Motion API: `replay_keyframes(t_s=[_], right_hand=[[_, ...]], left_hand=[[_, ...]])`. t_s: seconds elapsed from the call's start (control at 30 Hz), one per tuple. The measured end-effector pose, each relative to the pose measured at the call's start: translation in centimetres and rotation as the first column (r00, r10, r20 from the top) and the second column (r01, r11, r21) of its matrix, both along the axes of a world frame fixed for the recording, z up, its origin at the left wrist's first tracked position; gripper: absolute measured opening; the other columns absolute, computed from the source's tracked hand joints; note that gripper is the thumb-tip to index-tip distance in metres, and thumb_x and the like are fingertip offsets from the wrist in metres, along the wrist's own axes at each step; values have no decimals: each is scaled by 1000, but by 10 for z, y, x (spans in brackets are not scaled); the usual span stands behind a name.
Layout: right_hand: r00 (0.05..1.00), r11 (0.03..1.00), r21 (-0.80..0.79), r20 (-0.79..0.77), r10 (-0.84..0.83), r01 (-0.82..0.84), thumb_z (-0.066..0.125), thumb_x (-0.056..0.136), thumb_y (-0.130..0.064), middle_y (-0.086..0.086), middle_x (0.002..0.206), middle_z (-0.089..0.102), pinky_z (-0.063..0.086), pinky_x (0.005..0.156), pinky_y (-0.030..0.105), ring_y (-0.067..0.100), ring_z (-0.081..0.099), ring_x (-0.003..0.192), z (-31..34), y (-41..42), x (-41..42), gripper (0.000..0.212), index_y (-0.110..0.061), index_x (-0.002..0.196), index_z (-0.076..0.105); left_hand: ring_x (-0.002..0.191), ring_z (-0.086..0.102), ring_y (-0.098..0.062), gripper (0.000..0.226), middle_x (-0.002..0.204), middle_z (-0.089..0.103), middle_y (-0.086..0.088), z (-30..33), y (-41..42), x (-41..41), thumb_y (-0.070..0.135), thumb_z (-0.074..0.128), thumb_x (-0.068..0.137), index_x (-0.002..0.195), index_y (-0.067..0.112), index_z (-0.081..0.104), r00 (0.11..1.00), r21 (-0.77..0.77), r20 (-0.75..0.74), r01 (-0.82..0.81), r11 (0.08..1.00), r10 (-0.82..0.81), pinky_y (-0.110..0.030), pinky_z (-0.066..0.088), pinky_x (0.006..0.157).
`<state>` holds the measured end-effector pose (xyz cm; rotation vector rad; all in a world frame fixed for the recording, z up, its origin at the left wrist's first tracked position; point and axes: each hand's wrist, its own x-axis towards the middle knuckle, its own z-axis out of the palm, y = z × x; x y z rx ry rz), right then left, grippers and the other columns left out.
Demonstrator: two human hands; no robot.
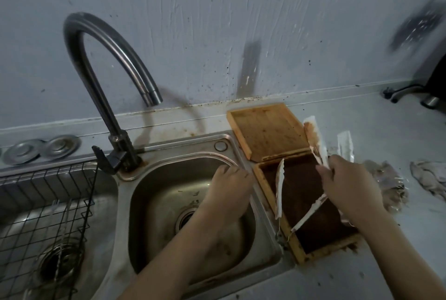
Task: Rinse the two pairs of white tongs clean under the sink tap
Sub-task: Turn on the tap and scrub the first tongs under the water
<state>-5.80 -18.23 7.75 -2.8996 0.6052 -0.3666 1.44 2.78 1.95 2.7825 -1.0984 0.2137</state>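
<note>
Right hand (347,186) grips soiled tongs (316,145) — second pair (280,188) beside.

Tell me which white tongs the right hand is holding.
The upper white tongs, angled over the open wooden box's right edge, are in the right hand's grip. The other soiled white tongs lie untouched in the box's dark tray.

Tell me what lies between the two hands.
In the head view, between the left hand and the right hand lies the open wooden box of dark brown powder, with a white soiled pair of tongs resting on it.
</note>
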Motion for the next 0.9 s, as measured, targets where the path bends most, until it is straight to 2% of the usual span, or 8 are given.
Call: replay_keyframes(t_s=[0.1, 0.17, 0.27, 0.4, 0.63, 0.73, 0.8, 0.9], right_hand=[[967, 960, 228, 230, 110, -164, 53, 92, -26, -11, 59, 45, 29, 33, 12, 3, 46, 43, 25, 24, 14, 30, -22, 68, 36], [945, 846, 474, 312, 98, -245, 50, 93, -27, -5, 74, 58, 42, 42, 11, 7, 59, 53, 31, 42, 28, 12, -17, 86, 48], [932, 401, 849, 360, 40, -345, 46, 96, -24, 10, 80, 70, 59, 57, 28, 20, 72, 68, 29, 73, 50, 14, -17, 107, 52], [937, -27, 937, 349, 25, -349, 44, 97, -19, 13, 78, 73, 61, 62, 35, 29, 73, 75, 14, 124, 82, 14, -21, 107, 53], [956, -269, 921, 293, -3, -283, 45, 97, -19, 15, 75, 73, 61, 68, 41, 34, 72, 81, -21, 193, 128, 20, -4, 108, 53], [971, -337, 914, 238, -4, -225, 46, 97, -18, 16, 75, 73, 60, 62, 36, 34, 72, 81, -32, 207, 141, 22, -1, 109, 52], [980, -392, 902, 196, -7, -183, 46, 97, -19, 15, 76, 74, 59, 61, 35, 33, 72, 82, -35, 212, 145, 23, -2, 110, 51], [989, -449, 884, 147, -2, -132, 45, 97, -20, 17, 82, 74, 60, 61, 36, 31, 72, 84, -42, 220, 151, 20, -7, 111, 51]], left_hand=[[109, 56, -18, 23, 114, 64, 1, 15, 25, 7, 20, 45, 89, 108, 21, 58, 997, -146, 37, -68, 987, 74, -35, 38, 99], [100, 59, -17, 22, 106, 66, 2, 28, 44, 8, 18, 49, 87, 106, 22, 61, 986, -245, 67, -134, 960, 155, -31, 41, 91], [92, 61, -18, 28, 98, 68, 2, 38, 73, 7, 14, 53, 83, 108, 22, 63, 961, -354, 76, -224, 908, 266, -31, 45, 81], [89, 65, -24, 34, 96, 71, -4, 41, 110, 11, 9, 58, 77, 109, 16, 64, 936, -434, 88, -271, 859, 340, -38, 53, 79], [107, 59, -23, 32, 114, 66, -7, 24, 174, 34, 8, 65, 77, 109, 12, 64, 758, -578, 155, -451, 680, 634, -37, 46, 94], [124, 46, -27, 47, 132, 52, -13, 15, 196, 51, 11, 65, 81, 125, 11, 50, 678, -562, 15, -602, 567, 735, -37, 38, 103], [129, 41, -26, 53, 138, 46, -12, 11, 206, 60, 15, 63, 85, 134, 12, 42, 684, -562, -214, -670, 485, 698, -36, 36, 105], [107, 55, -24, 35, 116, 57, -7, -1, 218, 75, 13, 61, 86, 120, 14, 52, 736, -542, -325, -659, 521, 593, -29, 44, 86]])
